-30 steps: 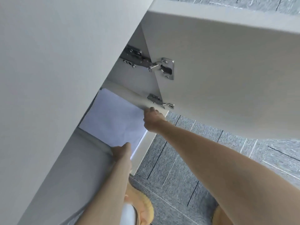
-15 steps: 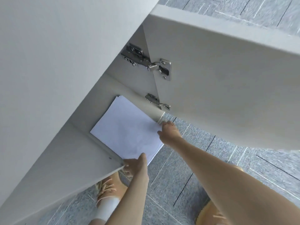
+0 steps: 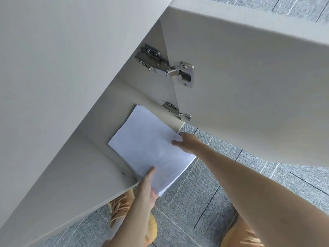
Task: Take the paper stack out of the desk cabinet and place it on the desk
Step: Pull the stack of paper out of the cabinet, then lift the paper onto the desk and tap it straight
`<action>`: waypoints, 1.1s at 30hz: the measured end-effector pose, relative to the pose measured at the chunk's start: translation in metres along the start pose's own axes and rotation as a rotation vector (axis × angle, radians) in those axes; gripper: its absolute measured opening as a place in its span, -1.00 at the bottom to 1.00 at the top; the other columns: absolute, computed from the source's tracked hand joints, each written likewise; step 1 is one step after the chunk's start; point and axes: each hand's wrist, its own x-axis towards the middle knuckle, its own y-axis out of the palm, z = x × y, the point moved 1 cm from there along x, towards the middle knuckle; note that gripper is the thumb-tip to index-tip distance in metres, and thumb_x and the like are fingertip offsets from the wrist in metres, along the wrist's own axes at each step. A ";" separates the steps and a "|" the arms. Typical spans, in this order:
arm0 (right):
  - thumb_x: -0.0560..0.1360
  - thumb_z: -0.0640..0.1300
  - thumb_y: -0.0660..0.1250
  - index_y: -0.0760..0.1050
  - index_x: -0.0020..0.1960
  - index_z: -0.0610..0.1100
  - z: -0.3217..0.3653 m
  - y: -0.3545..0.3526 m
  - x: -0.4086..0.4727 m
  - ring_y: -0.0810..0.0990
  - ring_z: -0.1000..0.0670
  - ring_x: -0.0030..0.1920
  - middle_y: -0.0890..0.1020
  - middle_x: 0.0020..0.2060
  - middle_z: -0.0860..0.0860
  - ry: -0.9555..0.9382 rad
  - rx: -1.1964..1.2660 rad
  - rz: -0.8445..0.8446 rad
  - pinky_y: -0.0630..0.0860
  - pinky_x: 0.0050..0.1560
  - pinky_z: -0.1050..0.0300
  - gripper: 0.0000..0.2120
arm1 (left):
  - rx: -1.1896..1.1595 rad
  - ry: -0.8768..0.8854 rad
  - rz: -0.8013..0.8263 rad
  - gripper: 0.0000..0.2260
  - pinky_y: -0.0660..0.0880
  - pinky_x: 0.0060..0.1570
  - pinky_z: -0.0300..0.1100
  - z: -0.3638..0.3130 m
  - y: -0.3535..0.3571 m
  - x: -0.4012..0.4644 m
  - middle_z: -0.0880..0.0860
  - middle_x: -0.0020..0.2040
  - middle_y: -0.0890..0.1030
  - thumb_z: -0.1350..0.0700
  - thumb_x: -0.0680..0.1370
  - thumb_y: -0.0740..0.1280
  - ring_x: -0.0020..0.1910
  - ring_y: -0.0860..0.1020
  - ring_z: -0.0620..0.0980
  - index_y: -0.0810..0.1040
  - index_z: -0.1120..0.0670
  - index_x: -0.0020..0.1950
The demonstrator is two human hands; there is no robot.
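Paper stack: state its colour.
Plain white, unprinted on top, paper stack; shows best in the head view.

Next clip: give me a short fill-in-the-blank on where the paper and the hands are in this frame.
1. The paper stack is held by ____ hands.
2. The left hand has its thumb on ____ of the stack.
3. The cabinet door stands ____, with two metal hinges showing.
4. The stack's near corner juts out over the grey ____.

Missing words: both; top; open; floor
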 end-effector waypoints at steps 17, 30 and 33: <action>0.45 -0.10 0.34 0.47 0.18 -0.09 0.044 -0.065 -0.199 0.58 -0.11 -0.05 0.55 -0.09 -0.02 0.002 0.064 -0.107 0.46 -0.16 0.16 -0.69 | 0.094 0.268 0.168 -0.60 0.51 0.17 0.18 -0.006 -0.009 -0.186 0.17 0.05 0.71 0.39 0.44 0.44 0.09 0.63 0.22 0.57 0.12 0.24; 0.39 -0.02 0.38 0.51 0.03 -0.20 0.075 -0.152 -0.463 0.63 -0.13 -0.02 0.64 -0.04 -0.12 -0.164 0.110 -0.357 0.56 -0.05 0.02 -0.68 | 0.069 0.413 0.348 -0.48 0.57 -0.02 0.05 0.018 -0.022 -0.427 0.14 0.03 0.76 0.20 0.24 0.55 0.01 0.71 0.23 0.58 0.10 0.20; 0.31 0.01 0.36 0.49 -0.04 -0.18 0.078 -0.161 -0.519 0.64 -0.15 -0.02 0.63 -0.06 -0.13 -0.243 0.162 -0.402 0.58 -0.04 -0.05 -0.67 | 0.041 0.458 0.379 -0.61 0.54 -0.01 0.00 0.029 -0.032 -0.480 0.06 0.02 0.77 0.22 0.39 0.53 0.02 0.71 0.18 0.59 0.04 0.20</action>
